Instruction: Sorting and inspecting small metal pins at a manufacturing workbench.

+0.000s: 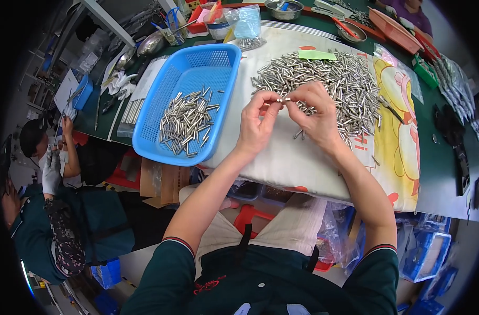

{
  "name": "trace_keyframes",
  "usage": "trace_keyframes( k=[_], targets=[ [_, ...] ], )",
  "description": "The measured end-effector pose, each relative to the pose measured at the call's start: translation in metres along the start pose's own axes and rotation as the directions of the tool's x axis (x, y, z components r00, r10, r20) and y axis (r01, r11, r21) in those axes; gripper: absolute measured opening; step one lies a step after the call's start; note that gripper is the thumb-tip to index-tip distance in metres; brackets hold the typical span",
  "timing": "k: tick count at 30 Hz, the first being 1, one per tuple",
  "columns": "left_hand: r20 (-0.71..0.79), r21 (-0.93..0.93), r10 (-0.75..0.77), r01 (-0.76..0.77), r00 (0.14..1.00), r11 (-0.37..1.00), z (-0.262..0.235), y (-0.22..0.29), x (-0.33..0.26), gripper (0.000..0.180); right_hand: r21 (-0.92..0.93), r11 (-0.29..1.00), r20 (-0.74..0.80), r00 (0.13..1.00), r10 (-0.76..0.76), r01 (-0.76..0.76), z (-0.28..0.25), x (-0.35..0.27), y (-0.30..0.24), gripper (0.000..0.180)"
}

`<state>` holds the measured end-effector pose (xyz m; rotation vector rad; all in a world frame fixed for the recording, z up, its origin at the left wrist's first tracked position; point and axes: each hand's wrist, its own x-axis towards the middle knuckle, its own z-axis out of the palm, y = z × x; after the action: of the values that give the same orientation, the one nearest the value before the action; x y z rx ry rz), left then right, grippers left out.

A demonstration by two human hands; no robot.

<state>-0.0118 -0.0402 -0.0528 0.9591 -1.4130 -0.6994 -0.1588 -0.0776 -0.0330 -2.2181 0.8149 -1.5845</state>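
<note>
My left hand (259, 121) and my right hand (317, 113) meet above the near edge of a heap of small metal pins (349, 86). Each hand pinches a short silvery pin between thumb and fingertips. The bright ends of the two pins (283, 100) show side by side between my hands; the rest of them is hidden by my fingers. Left of my hands stands a blue perforated plastic basket (230, 79) with a smaller pile of similar pins (187, 121) in it. A light green slip of paper (317, 54) lies on the heap's far side.
A pale printed cloth (255, 168) covers the tabletop under the heap. Metal bowls (284, 9), a pink tray (394, 30) and a green box (424, 71) stand toward the back. Co-workers sit at the left, one with a gloved hand (51, 173); another person (412, 16) is at the far right.
</note>
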Motion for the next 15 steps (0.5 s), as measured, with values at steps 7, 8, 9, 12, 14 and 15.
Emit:
trace_keyframes(
  k=[7,8,9,12,14,15],
  targets=[
    [0.022,-0.083,0.013,-0.011,1.0,0.997,-0.0004,-0.0032,-0.0027,0.008,0.036,0.998,-0.033,0.998,0.054,-0.052,0.0106,-0.009,-0.0026,0.016],
    [0.014,-0.098,0.014,-0.012,1.0,0.995,0.0,-0.0032,-0.003,0.008,0.045,0.997,-0.031,0.998,0.057,-0.055,0.0107,-0.0082,-0.0037,0.016],
    [0.012,-0.098,0.013,-0.012,1.0,0.995,-0.0001,-0.0034,-0.0031,0.008,0.046,0.997,-0.029,0.998,0.056,-0.055,0.0117,-0.0083,-0.0044,0.016],
    [-0.015,-0.092,0.042,-0.043,0.999,0.995,0.0002,-0.0029,-0.0031,0.008,0.091,0.992,-0.046,0.995,0.088,-0.083,0.0137,-0.0095,-0.0057,0.015],
    [-0.014,-0.099,0.037,-0.038,0.999,0.994,0.0001,-0.0012,-0.0029,0.008,0.103,0.987,-0.019,0.992,0.127,-0.124,0.013,-0.0107,-0.0052,0.014],
    [-0.016,-0.1,0.037,-0.038,0.999,0.994,0.0001,-0.0012,-0.0028,0.008,0.102,0.987,-0.017,0.992,0.126,-0.123,0.0129,-0.011,-0.0048,0.014]
  ],
)
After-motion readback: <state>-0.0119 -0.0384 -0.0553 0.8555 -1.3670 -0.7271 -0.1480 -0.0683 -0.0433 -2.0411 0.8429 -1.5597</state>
